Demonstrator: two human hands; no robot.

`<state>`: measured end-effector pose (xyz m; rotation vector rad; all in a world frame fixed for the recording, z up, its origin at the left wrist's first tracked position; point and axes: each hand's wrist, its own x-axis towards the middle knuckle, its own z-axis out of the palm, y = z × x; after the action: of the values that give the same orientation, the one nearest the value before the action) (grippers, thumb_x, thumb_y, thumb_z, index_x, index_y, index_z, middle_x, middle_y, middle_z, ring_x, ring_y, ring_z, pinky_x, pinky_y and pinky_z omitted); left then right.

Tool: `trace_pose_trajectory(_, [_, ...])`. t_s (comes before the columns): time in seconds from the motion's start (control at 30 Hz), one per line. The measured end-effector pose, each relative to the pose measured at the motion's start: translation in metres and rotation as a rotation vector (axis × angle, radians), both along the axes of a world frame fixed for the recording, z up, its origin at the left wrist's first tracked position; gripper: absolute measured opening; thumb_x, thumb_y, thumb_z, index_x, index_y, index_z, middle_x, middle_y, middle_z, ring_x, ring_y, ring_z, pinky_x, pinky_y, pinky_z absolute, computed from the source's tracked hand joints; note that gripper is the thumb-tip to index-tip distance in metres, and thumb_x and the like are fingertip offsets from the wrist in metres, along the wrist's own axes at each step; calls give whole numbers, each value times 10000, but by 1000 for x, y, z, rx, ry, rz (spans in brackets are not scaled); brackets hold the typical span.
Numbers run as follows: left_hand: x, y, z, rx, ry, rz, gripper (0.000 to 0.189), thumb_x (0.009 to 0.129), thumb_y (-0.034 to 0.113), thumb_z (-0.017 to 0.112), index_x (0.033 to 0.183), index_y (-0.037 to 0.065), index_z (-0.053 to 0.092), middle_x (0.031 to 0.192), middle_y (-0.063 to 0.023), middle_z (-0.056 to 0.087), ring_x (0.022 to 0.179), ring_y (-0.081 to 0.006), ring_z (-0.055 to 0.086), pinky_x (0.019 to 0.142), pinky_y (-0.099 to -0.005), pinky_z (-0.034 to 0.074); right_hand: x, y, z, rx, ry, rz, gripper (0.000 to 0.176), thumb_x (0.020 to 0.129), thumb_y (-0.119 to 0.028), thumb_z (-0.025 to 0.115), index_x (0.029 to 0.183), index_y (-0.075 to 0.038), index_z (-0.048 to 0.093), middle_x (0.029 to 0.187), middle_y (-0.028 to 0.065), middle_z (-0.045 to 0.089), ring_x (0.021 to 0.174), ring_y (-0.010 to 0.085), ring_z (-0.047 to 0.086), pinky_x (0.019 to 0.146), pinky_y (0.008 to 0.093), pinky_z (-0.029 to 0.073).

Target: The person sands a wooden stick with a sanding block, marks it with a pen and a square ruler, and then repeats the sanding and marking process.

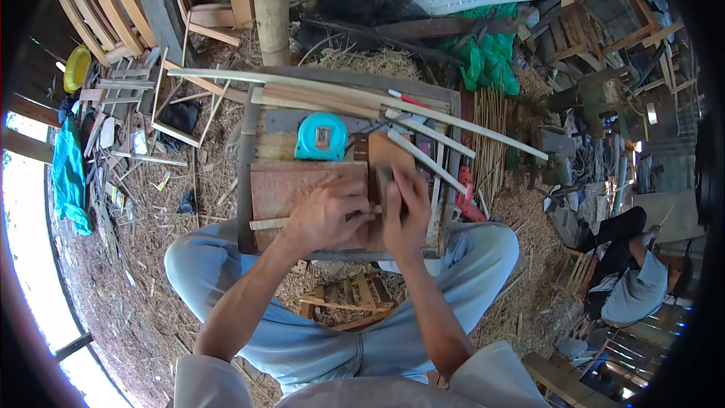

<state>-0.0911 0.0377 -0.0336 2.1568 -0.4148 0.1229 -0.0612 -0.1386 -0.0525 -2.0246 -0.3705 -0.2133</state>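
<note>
My left hand [328,208] is closed on a thin wooden strip [269,224], which lies across a reddish-brown board [283,189] on a low worktable [245,174]. The strip's other end comes out by my fingertips, close to my right hand [405,208]. That hand is closed around a small dark piece, blurred and partly hidden by the fingers, so I cannot make out its kind. Beyond my left hand stands a turquoise tape measure [322,137]. A flat brown piece of wood [387,153] lies just past my right hand.
Long pale wood strips [483,133] cross the table's far side, some overhanging its right edge. A red tool [466,195] lies at the right edge. Shavings cover the ground, with wooden frames [189,109] at left. Another person [630,291] sits at far right.
</note>
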Motion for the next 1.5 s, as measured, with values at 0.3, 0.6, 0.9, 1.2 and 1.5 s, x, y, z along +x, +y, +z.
trace_pose_trajectory(0.3, [-3, -3, -1, 36, -33, -16, 90, 768, 108, 739, 805, 52, 679, 835, -90, 577, 841, -292, 607, 850, -414, 485, 10, 10, 7, 71, 93, -16, 317, 1012, -196, 586, 1237, 9, 676, 1173, 204, 636, 1048, 330, 635, 902, 385, 489])
trace_pose_trajectory(0.6, [1, -2, -4, 36, -33, -16, 84, 765, 105, 737, 802, 56, 679, 819, -81, 578, 850, -295, 603, 838, -423, 482, 18, 17, 17, 44, 107, -25, 342, 1006, -176, 558, 1248, 42, 661, 1143, 201, 651, 1097, 318, 616, 977, 407, 460])
trace_pose_trajectory(0.9, [4, 1, -1, 58, -29, 1, 92, 772, 118, 745, 793, 55, 680, 813, -78, 581, 846, -293, 610, 829, -411, 485, -1, 8, -4, 15, 17, -192, 335, 1017, -188, 566, 1260, 19, 666, 1131, 197, 641, 1068, 327, 617, 954, 398, 461])
trace_pose_trajectory(1.2, [-1, -3, 2, 11, -6, 30, 96, 740, 82, 775, 788, 55, 696, 800, -75, 582, 822, -289, 610, 792, -410, 492, -26, -12, -17, -47, -88, -87, 298, 995, -151, 581, 1226, 9, 680, 1115, 208, 624, 980, 351, 648, 855, 389, 505])
trace_pose_trajectory(1.5, [4, -1, -2, 19, -80, 40, 107, 757, 119, 751, 785, 49, 674, 841, -81, 597, 849, -282, 619, 834, -423, 486, -25, -9, -9, -1, -47, -46, 312, 1000, -150, 574, 1239, 27, 666, 1108, 182, 618, 1003, 320, 618, 879, 369, 481])
